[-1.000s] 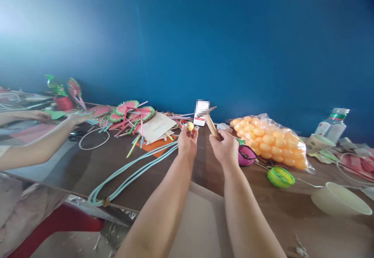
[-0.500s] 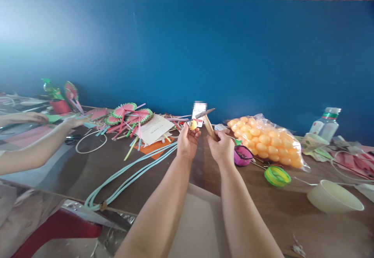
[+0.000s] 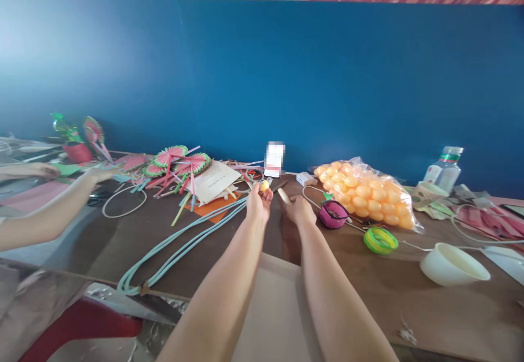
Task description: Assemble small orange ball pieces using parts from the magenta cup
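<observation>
My left hand is closed around a small yellow-orange ball, with a shiny bit showing at its top. Close beside it, low over the table, my right hand grips a hammer by its wooden handle. The dark hammer head is hard to make out against the tabletop. Just beyond both hands a phone with a lit screen leans by the blue wall. A purple mesh-sided holder with small dark bits inside sits right of my right hand.
A clear bag of orange balls lies at the right, near a green-yellow ring and a cream bowl. Pale blue tubing, paper fans and papers lie left. A co-worker's arms reach in there.
My right hand has lowered the hammer from its raised position toward the table. My left hand still holds the ball, slightly lower. The view has shifted a little.
</observation>
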`<state>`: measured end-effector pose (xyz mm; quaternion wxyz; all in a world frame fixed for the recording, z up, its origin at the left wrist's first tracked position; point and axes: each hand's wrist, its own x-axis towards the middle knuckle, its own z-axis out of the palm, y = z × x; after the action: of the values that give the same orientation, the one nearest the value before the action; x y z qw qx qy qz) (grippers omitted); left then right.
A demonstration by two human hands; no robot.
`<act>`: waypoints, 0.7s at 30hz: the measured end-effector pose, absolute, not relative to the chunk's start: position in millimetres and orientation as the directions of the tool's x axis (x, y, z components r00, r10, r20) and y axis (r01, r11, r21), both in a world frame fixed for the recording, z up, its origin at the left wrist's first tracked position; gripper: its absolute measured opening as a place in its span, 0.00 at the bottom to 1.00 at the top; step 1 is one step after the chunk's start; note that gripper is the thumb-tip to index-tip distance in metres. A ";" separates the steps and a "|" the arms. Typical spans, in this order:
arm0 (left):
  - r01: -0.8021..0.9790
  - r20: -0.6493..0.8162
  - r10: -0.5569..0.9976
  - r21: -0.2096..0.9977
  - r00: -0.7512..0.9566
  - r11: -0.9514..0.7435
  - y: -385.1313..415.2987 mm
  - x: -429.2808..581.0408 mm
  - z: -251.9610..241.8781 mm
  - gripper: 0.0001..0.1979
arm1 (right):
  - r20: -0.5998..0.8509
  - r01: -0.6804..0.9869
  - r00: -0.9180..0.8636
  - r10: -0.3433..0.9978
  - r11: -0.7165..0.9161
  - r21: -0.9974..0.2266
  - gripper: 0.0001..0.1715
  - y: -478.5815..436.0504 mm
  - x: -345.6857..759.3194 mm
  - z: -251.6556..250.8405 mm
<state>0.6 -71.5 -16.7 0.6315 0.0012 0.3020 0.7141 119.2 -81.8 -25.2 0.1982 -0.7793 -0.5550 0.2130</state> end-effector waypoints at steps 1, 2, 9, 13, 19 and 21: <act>-0.900 -0.374 0.906 0.435 -0.198 -0.017 -71.7 0.6 -16.4 0.10 | -0.127 0.784 0.287 0.949 -0.309 -0.538 0.20 -81.3 119.4 -26.4; -0.899 -0.369 0.909 0.438 -0.194 -0.014 -72.0 0.7 -16.0 0.10 | -0.138 0.787 0.284 0.949 -0.313 -0.532 0.19 -80.8 119.5 -27.3; -0.890 -0.374 0.913 0.456 -0.165 0.026 -74.5 1.2 -13.6 0.10 | -0.133 0.810 0.295 0.946 -0.322 -0.490 0.18 -77.9 120.6 -31.4; -0.882 -0.366 0.919 0.470 -0.150 0.043 -76.6 1.4 -13.0 0.10 | -0.127 0.823 0.292 0.948 -0.317 -0.471 0.18 -78.8 120.8 -32.5; -0.864 -0.350 0.927 0.500 -0.136 0.062 -75.8 1.7 -15.0 0.08 | 0.012 0.796 0.292 0.956 -0.237 -0.557 0.17 -81.0 119.0 -30.0; -0.851 -0.350 0.926 0.521 -0.144 0.064 -75.2 2.2 -15.3 0.08 | 0.120 0.707 0.281 0.952 -0.121 -0.697 0.17 -79.6 116.0 -28.4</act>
<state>2.2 -75.2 -15.3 0.6517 0.0569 0.3279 0.6816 116.0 -79.6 -28.4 0.3367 -0.7260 -0.5712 0.1824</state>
